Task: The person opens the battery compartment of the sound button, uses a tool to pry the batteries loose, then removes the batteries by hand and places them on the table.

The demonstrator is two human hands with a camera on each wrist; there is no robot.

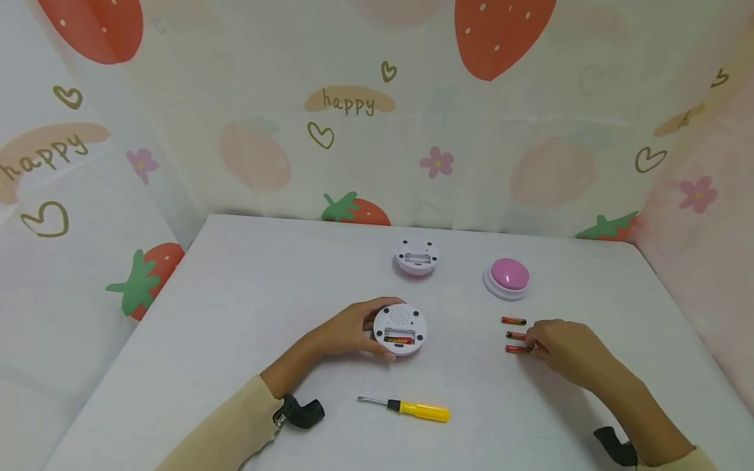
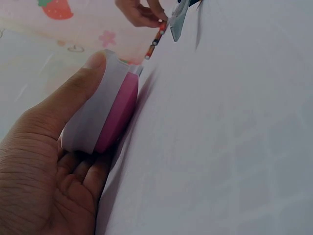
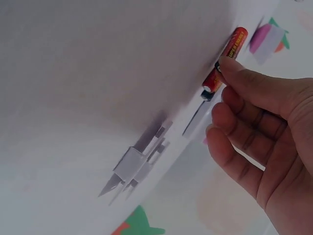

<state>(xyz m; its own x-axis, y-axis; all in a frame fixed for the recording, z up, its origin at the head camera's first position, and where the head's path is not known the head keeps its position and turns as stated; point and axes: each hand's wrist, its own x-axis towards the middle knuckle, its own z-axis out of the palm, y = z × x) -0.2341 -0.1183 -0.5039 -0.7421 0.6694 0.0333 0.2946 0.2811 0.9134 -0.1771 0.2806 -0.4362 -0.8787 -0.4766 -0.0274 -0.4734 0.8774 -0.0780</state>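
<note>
My left hand (image 1: 353, 329) holds a round push-button device (image 1: 400, 314) upside down, thumb and fingers around its rim. Its white base faces up, with speaker holes and an uncovered battery slot holding one red battery (image 1: 398, 340). In the left wrist view, the device's pink dome (image 2: 120, 112) points down at the table. On the right, my right hand (image 1: 568, 350) pinches the nearest red battery (image 1: 517, 349) of a short row, the thumb on its side in the right wrist view. Just beyond lie the middle battery (image 1: 515, 335) and the far battery (image 1: 514, 320).
A second upturned push button (image 1: 417, 269) with an uncovered slot sits farther back. To its right stands a pink-domed button (image 1: 509, 275), right side up. A yellow-handled screwdriver (image 1: 424, 411) lies near the front of the white table (image 1: 265, 275). Printed cloth hangs behind.
</note>
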